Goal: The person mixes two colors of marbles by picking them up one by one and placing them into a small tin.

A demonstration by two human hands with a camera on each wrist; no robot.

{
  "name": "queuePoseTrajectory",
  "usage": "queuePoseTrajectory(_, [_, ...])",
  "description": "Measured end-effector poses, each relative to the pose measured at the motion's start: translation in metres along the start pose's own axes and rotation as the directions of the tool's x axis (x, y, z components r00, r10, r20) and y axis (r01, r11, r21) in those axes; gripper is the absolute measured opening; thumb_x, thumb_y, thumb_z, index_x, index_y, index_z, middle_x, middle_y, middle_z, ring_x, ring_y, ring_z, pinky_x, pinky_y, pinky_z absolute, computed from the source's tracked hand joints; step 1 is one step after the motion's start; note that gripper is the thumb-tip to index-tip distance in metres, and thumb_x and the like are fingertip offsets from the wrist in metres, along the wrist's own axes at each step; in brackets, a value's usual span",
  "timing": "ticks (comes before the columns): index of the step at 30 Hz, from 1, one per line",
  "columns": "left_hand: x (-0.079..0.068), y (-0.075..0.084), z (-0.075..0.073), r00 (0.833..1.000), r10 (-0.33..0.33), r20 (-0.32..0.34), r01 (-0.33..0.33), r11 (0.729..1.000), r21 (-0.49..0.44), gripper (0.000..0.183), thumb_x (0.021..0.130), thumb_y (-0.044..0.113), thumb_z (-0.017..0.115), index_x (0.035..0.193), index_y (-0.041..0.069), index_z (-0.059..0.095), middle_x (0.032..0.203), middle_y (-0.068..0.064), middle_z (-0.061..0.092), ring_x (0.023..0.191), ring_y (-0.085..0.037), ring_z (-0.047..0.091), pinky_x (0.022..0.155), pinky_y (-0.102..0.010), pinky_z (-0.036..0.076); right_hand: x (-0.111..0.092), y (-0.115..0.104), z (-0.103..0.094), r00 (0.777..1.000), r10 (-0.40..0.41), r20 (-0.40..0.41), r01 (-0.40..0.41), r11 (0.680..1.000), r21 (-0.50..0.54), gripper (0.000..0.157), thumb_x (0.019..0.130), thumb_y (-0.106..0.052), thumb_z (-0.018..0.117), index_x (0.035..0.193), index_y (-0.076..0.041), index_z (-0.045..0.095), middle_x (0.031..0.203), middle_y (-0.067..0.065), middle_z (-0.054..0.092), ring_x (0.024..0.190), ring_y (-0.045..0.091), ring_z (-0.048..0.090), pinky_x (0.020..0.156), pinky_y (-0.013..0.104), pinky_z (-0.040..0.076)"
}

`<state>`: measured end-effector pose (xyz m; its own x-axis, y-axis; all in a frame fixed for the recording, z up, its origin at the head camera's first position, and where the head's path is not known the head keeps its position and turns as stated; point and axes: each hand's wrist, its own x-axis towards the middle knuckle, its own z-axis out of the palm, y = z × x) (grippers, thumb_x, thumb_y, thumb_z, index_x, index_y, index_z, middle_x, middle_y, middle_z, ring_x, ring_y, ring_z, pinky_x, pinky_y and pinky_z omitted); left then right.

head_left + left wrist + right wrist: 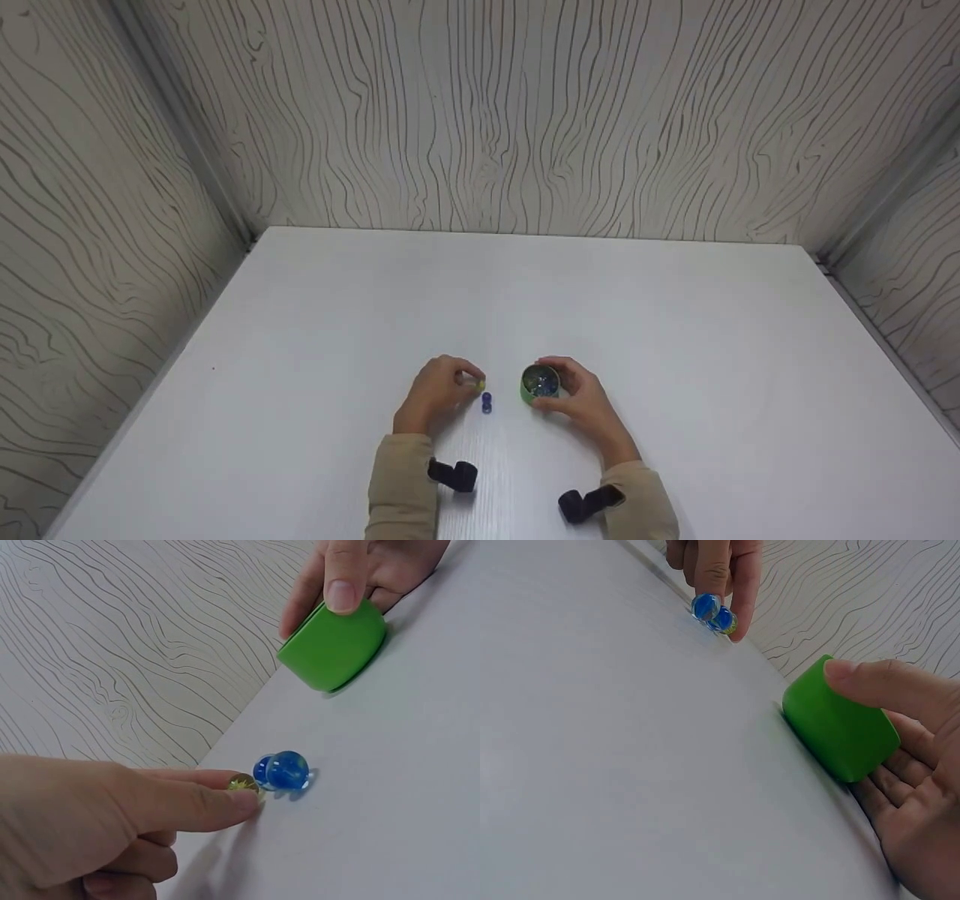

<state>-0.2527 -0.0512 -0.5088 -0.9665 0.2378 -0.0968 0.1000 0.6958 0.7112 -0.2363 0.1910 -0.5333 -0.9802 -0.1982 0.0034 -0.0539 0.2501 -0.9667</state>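
Between thumb and forefinger, my left hand [435, 391] pinches a yellow marble [243, 782], low over the table. Two blue marbles [288, 770] lie side by side on the tabletop, right by those fingertips. My right hand [587, 405] grips a small green cup [840, 720], thumb on the near side and fingers around the far side. The cup's base rests on the table. From the head view, several glassy marbles [541, 381] show inside the cup, too small to tell apart.
A white table [525, 300] spreads out around both hands. Wood-grain patterned panels [487, 112] stand behind it and at both sides. Each sleeved forearm carries a black wrist camera [453, 475].
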Motion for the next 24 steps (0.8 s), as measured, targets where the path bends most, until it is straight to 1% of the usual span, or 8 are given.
queuePoseTrajectory(3, [-0.0001, -0.0002, -0.0001, 1.000, -0.001, -0.004, 0.001, 1.000, -0.008, 0.019, 0.083, 0.009, 0.067, 0.099, 0.014, 0.075, 0.095, -0.008, 0.063, 0.086, -0.017, 0.052, 0.077, -0.035, 0.045, -0.0001, 0.0002, 0.0000, 1.000, 0.000, 0.002, 0.000, 1.000, 0.008, 0.064, 0.072, -0.007, 0.081, 0.129, -0.002, 0.053, 0.136, 0.017, 0.057, 0.137, 0.034, 0.045, 0.119, 0.044, 0.025])
queuePoseTrajectory(13, [-0.0016, 0.0012, -0.0009, 1.000, -0.008, -0.007, 0.008, 1.000, -0.010, 0.017, 0.084, 0.009, 0.067, 0.098, 0.013, 0.075, 0.098, -0.008, 0.064, 0.087, -0.018, 0.054, 0.079, -0.036, 0.046, -0.0004, 0.0001, 0.0003, 1.000, 0.003, -0.004, -0.003, 1.000, -0.002, 0.064, 0.072, -0.007, 0.082, 0.129, -0.003, 0.054, 0.135, 0.016, 0.057, 0.137, 0.033, 0.045, 0.119, 0.042, 0.026])
queuePoseTrajectory(15, [-0.0017, 0.0014, -0.0015, 1.000, 0.000, -0.003, 0.000, 1.000, -0.013, 0.017, 0.084, 0.009, 0.067, 0.099, 0.012, 0.075, 0.095, -0.008, 0.063, 0.085, -0.017, 0.052, 0.076, -0.035, 0.045, -0.0007, -0.0007, 0.0005, 1.000, 0.009, -0.008, -0.009, 1.000, -0.004, 0.064, 0.072, -0.007, 0.082, 0.129, -0.003, 0.054, 0.135, 0.016, 0.057, 0.137, 0.033, 0.045, 0.119, 0.043, 0.026])
queuePoseTrajectory(20, [-0.0023, 0.0030, -0.0038, 1.000, 0.018, 0.006, -0.018, 0.999, -0.028, 0.018, 0.086, 0.010, 0.067, 0.102, 0.010, 0.074, 0.084, -0.005, 0.056, 0.077, -0.016, 0.046, 0.067, -0.028, 0.037, -0.0013, -0.0026, 0.0011, 1.000, 0.019, -0.019, -0.020, 1.000, -0.021, 0.064, 0.073, -0.008, 0.081, 0.130, -0.003, 0.053, 0.135, 0.016, 0.058, 0.136, 0.034, 0.046, 0.119, 0.046, 0.026])
queuePoseTrajectory(24, [-0.0022, 0.0042, -0.0050, 1.000, 0.017, 0.003, -0.017, 0.999, -0.030, 0.019, 0.085, 0.009, 0.066, 0.102, 0.010, 0.074, 0.081, -0.003, 0.053, 0.075, -0.015, 0.045, 0.065, -0.027, 0.036, -0.0013, -0.0027, 0.0012, 1.000, 0.023, -0.021, -0.024, 0.999, -0.027, 0.064, 0.073, -0.008, 0.081, 0.130, -0.003, 0.053, 0.135, 0.016, 0.057, 0.136, 0.033, 0.046, 0.119, 0.046, 0.025])
